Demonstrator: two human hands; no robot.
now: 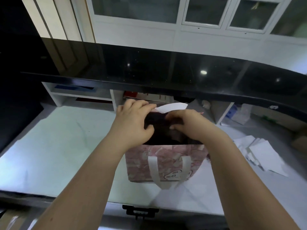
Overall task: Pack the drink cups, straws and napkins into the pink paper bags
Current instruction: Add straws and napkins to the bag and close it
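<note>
At the lower middle of the frame a black handle-like part (139, 211) sits on the near edge of the white surface (58, 146). Two bare forearms reach from the bottom of the frame toward the centre. The pink paper bag (166, 163) stands upright on the surface at the centre. Its mouth is open and dark inside, and a white handle (155, 171) hangs down on its near side.

The left hand (132, 120) is at the far left part of the bag's mouth. Its fingers (141, 103) are curled together over the far rim, and the thumb is on the inner side, so it grips the rim. The right hand (191, 125) is over the right part of the mouth. Its fingers (176, 116) are curled downward into the dark opening, and I cannot tell what they hold.

A white sheet (172, 107) sticks up just behind the bag, touching the left fingers. Some loose white paper sheets (262, 151) lie on the surface at the right of the frame. Beyond are white cubbies (79, 95) under a glossy black shelf (166, 68), and white-framed windows (202, 12) at the top.
</note>
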